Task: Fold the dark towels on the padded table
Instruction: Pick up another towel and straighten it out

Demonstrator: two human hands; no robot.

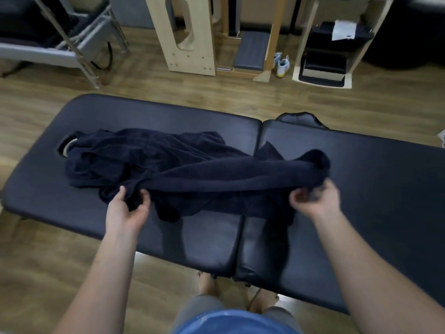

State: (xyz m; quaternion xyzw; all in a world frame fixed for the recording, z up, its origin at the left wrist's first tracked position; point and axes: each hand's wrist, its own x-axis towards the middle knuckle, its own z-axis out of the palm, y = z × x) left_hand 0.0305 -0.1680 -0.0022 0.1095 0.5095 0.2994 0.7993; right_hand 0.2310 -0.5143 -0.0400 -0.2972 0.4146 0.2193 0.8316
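From my seat, the biggest thing in view is the black padded worktop [361, 165]. It runs across the wooden floor [36, 249] in 2 cushioned halves with a seam down the middle. It is the natural place to lay cloth flat, and its right half is bare, so I judge the folded pieces will go there.

On the left half lies a heap of dark towels [134, 153], crumpled and unfolded. It spreads from the face hole [65, 145] at the left end almost to the seam. I cannot tell how many towels are in it.

1 towel [228, 174] is raised off the heap and stretched sideways as a twisted rope above the near edge, with loose folds hanging below it. Its far side runs back into the heap, so it may not be free yet. I read the stretch as a way to find the ends before spreading it out.

The left hand [127, 208] has its grip closed, thumb and fingers curled round the bunched left end. The right hand [315, 198] is also closed, fingers hooked into the right end, where a lump of cloth bulges over the knuckles.

Folding proper has not begun. Neither hand has hold of a corner I can make out.
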